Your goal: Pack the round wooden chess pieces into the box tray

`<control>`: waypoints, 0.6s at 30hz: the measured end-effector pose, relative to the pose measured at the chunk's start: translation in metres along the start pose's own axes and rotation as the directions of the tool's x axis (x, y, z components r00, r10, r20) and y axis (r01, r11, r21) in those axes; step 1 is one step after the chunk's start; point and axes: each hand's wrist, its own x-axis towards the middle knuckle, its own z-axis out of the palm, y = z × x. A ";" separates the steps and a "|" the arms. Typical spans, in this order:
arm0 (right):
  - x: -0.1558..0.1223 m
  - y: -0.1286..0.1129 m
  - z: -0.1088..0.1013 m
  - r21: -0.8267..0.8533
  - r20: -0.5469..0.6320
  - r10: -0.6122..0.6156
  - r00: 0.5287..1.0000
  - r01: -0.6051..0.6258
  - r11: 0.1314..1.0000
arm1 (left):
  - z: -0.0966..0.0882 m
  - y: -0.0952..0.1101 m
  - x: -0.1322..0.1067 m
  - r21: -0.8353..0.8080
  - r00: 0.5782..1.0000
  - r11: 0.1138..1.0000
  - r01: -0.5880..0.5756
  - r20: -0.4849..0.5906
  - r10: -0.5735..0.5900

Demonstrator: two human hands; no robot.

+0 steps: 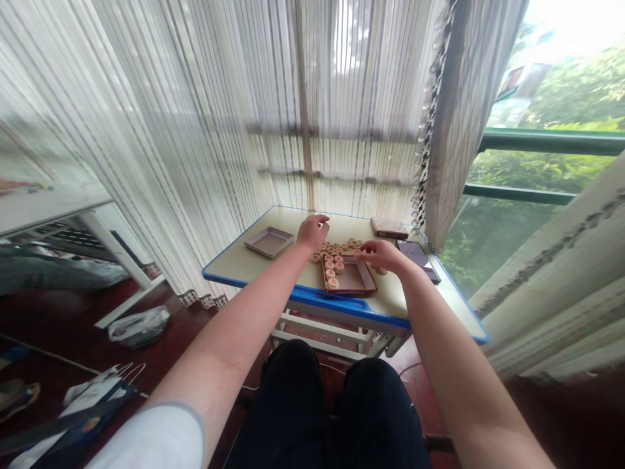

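On the table [244, 264] in front of me is a shallow open box [359, 280] with several round wooden Chinese chess pieces [331, 273] in rows along its left side, red characters up. More loose pieces [334, 249] are heaped just behind the box. My left hand [313, 233] hovers over the left of that heap, fingers bent, a gap between thumb and forefinger, nothing visible in it. Above the box's far right edge, my right hand [381, 254] has its fingertips drawn together; anything between them is too small to make out. A few pieces lie partly hidden beneath it.
An empty shallow tray [269, 241] lies at the table's left. Toward the back right is a patterned box [389, 227], with a dark phone or tablet [418, 260] near the right edge. A string curtain [312, 130] hangs directly behind the table.
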 end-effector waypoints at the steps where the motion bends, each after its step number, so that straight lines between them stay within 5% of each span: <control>1: -0.004 -0.004 -0.003 -0.011 0.056 0.017 0.998 -0.016 1.000 | -0.004 0.000 -0.001 0.031 1.000 1.000 -0.001 0.013 0.000; 4: -0.019 -0.016 -0.006 -0.077 0.151 -0.015 0.988 0.027 0.997 | -0.015 -0.001 -0.008 0.106 0.999 0.994 -0.009 0.044 0.004; 8: -0.041 -0.021 0.006 -0.197 0.047 -0.059 0.997 0.068 0.978 | -0.021 -0.008 -0.030 0.195 0.999 0.980 -0.032 0.042 0.025; 13: -0.060 -0.015 0.023 -0.125 -0.135 -0.074 0.988 0.057 0.991 | -0.020 -0.018 -0.051 0.244 0.992 0.962 -0.119 -0.009 0.125; 18: -0.068 -0.019 0.024 -0.040 -0.042 -0.069 0.997 0.067 0.997 | -0.019 -0.023 -0.053 0.214 0.991 0.968 -0.129 0.070 0.116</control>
